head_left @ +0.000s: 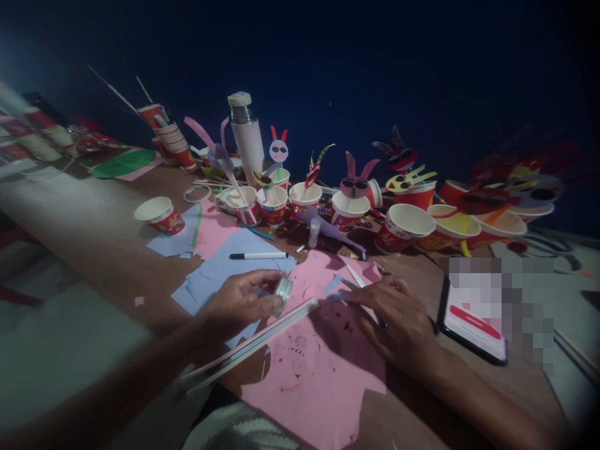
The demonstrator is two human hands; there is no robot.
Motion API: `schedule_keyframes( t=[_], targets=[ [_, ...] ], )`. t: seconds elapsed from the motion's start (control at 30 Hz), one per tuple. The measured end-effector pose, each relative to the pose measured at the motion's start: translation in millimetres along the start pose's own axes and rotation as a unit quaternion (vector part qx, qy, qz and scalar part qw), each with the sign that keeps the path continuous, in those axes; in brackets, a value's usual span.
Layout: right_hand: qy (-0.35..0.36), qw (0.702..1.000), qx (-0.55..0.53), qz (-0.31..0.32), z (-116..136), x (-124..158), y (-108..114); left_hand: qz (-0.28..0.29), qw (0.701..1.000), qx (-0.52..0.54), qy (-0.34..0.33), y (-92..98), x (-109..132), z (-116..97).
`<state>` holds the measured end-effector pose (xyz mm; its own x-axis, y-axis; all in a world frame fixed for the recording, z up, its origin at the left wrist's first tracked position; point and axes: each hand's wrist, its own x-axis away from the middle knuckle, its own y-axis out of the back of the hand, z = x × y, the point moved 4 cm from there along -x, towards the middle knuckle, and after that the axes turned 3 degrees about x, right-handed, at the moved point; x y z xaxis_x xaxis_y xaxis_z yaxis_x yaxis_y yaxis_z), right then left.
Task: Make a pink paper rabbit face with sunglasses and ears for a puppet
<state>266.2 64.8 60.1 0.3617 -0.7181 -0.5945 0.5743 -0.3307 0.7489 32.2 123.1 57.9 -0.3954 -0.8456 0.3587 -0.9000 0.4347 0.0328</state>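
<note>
My left hand [253,299] pinches a small roll of clear tape [284,291] between thumb and fingers, above sheets of blue and pink paper. Below it lies a bundle of thin clear and white straws [262,334], slanting across the pink sheet [323,375]. Over that sheet's right side, my right hand [398,315] reaches down with its fingers stretched. Its fingertips rest at the edge of a small blue paper scrap [334,286]. Beside those fingers is a pair of scissors [355,275], partly covered by the hand.
Red paper cups [405,226] with paper animal faces on sticks line the table's back. A flask [247,134] rises behind them. A marker [259,255] lies on the blue sheets [220,269]. To the right is a phone [473,319]; a tipped cup [162,215] sits left.
</note>
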Motion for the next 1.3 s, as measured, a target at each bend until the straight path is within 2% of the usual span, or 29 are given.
schedule_keyframes(
  t=[0.07,0.17,0.27,0.33,0.4,0.5,0.67,0.8,0.9,1.07,1.23,1.3],
  targets=[
    [-0.027,0.999,-0.038,0.002,0.5,0.5,-2.3,0.003,1.000,0.029,0.011,-4.0,3.4,1.6],
    [-0.153,0.978,-0.141,0.027,0.2,-0.4,-7.0,0.033,0.997,0.075,0.001,-15.7,8.1,2.2],
    [-0.278,0.913,-0.285,0.090,6.9,-0.4,-14.9,0.099,0.989,0.106,-0.018,-32.6,10.6,3.4],
    [-0.298,0.871,-0.375,0.112,15.9,-0.8,-17.4,0.136,0.982,0.126,-0.023,-43.9,10.6,4.6],
    [-0.295,0.851,-0.415,0.129,23.5,0.3,-18.3,0.141,0.978,0.148,-0.032,-52.6,9.5,4.3],
    [-0.288,0.859,-0.398,0.147,29.1,5.2,-21.2,0.120,0.978,0.166,-0.045,-62.6,8.1,1.5],
    [-0.296,0.900,-0.299,0.111,24.5,10.7,-25.3,0.125,0.975,0.180,-0.040,-71.5,6.8,-0.9],
    [-0.206,0.947,-0.230,0.089,25.0,4.3,-17.6,0.139,0.970,0.181,-0.080,-67.4,4.0,-5.6],
    [-0.148,0.966,-0.197,0.084,26.9,0.0,-11.8,0.109,0.979,0.112,-0.133,-60.1,1.0,-11.4],
    [-0.126,0.976,-0.142,0.102,27.5,0.0,-10.8,0.071,0.983,-0.004,-0.170,-53.8,-1.8,-17.2],
    [-0.145,0.970,-0.145,0.132,29.1,1.3,-8.6,0.055,0.991,-0.013,-0.123,-49.6,-1.2,-15.7],
    [-0.166,0.960,-0.172,0.149,29.7,-0.4,-7.5,0.046,0.982,-0.079,-0.166,-46.8,0.1,-21.9]
  ],
)
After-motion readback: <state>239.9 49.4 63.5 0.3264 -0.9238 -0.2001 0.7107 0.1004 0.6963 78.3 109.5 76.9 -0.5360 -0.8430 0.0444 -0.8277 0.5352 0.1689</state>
